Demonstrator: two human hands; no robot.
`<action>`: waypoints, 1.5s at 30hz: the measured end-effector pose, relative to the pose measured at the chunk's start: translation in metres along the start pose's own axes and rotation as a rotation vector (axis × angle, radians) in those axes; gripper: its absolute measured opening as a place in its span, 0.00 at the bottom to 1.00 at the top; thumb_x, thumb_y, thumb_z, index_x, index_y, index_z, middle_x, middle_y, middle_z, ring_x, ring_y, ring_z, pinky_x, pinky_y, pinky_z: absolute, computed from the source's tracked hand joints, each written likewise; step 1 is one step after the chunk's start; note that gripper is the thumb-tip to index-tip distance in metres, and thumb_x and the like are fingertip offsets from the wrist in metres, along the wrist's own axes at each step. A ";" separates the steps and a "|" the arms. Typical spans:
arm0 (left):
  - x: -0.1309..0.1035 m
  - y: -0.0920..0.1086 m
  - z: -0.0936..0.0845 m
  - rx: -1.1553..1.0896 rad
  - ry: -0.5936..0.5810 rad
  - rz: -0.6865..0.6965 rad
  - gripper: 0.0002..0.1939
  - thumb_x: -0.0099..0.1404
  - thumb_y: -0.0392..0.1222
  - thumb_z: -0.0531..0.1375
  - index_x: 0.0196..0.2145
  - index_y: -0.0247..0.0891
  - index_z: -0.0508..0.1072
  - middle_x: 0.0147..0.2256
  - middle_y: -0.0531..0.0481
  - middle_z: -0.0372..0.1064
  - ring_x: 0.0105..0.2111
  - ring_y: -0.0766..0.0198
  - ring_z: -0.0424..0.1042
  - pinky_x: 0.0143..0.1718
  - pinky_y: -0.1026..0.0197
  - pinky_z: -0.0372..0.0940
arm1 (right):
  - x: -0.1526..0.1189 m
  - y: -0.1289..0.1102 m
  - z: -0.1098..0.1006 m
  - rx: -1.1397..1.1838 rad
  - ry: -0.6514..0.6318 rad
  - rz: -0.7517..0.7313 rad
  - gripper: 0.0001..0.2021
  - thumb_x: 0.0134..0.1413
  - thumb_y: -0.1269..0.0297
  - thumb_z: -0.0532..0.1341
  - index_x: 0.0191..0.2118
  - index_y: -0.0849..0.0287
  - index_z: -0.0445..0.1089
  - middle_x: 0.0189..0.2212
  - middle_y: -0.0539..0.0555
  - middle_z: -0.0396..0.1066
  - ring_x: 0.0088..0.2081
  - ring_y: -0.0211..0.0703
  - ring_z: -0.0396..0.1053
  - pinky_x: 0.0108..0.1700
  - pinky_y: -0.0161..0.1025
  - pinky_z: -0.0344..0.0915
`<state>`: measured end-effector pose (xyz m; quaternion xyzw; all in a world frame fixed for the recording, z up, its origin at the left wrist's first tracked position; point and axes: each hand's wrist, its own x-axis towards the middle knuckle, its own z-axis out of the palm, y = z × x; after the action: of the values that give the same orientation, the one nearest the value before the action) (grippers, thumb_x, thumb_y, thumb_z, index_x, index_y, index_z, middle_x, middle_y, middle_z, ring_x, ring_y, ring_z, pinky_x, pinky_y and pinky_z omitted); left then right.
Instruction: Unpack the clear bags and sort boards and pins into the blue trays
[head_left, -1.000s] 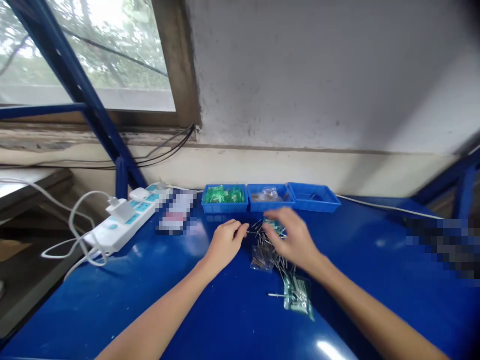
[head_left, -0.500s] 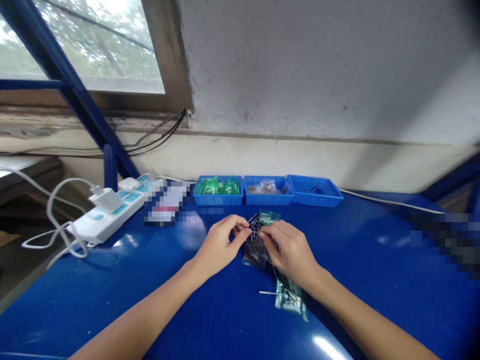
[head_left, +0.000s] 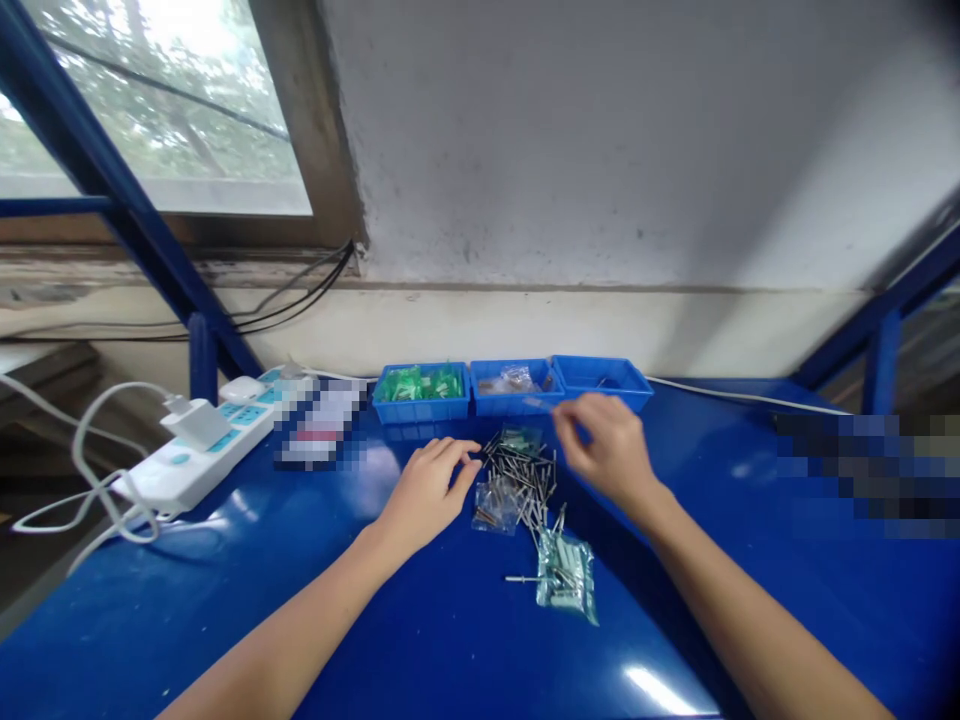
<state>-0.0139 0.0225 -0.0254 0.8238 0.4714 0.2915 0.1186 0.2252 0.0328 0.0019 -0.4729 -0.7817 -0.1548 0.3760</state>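
A loose pile of thin metal pins (head_left: 529,480) lies on the blue table. At its left edge my left hand (head_left: 427,495) is open, thumb and forefinger slightly apart with nothing visible between them. Raised beyond the pile's right side, my right hand (head_left: 607,450) pinches something small and pale, too blurred to make out, near the front of the bins. A clear bag with brownish pieces (head_left: 496,503) rests against the pile's left side. Closer to me is a greenish clear packet (head_left: 566,575), with a single pin (head_left: 521,579) sticking out to its left. Another green packet (head_left: 521,440) sits behind the pile.
Along the wall stand a blue bin of green packets (head_left: 421,410), a blue bin with clear bags (head_left: 514,403) and a blue bin with little inside (head_left: 641,395). A white power strip (head_left: 176,475) with cables and a pixelated flat item (head_left: 319,425) are at the left.
My right hand has lifted off the pile and moved up and right towards the bins, uncovering the pins. My left hand's fingers have loosened at the pile's edge. The camera view has shifted slightly.
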 end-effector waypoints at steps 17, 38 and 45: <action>0.027 -0.006 0.025 0.268 -0.028 0.021 0.11 0.64 0.38 0.54 0.44 0.44 0.71 0.42 0.49 0.71 0.44 0.54 0.65 0.45 0.50 0.53 | -0.017 -0.014 0.043 0.155 -0.582 0.023 0.24 0.62 0.50 0.45 0.58 0.54 0.58 0.59 0.58 0.58 0.60 0.54 0.53 0.56 0.57 0.53; 0.008 0.013 0.005 -0.196 0.011 0.036 0.07 0.67 0.37 0.48 0.42 0.39 0.61 0.32 0.50 0.66 0.35 0.61 0.69 0.38 0.58 0.63 | -0.019 -0.038 0.021 0.214 -0.237 -0.119 0.10 0.62 0.65 0.51 0.36 0.60 0.68 0.29 0.55 0.68 0.33 0.42 0.62 0.37 0.38 0.58; 0.005 0.014 0.001 -0.158 0.055 0.080 0.05 0.66 0.40 0.52 0.35 0.40 0.66 0.31 0.51 0.65 0.35 0.62 0.66 0.39 0.60 0.62 | -0.020 -0.037 0.020 0.268 -0.194 -0.038 0.11 0.62 0.66 0.49 0.33 0.61 0.66 0.27 0.54 0.66 0.32 0.41 0.62 0.34 0.36 0.58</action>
<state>-0.0010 0.0196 -0.0177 0.8219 0.4167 0.3547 0.1583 0.1901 0.0139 -0.0218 -0.4166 -0.8368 -0.0098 0.3553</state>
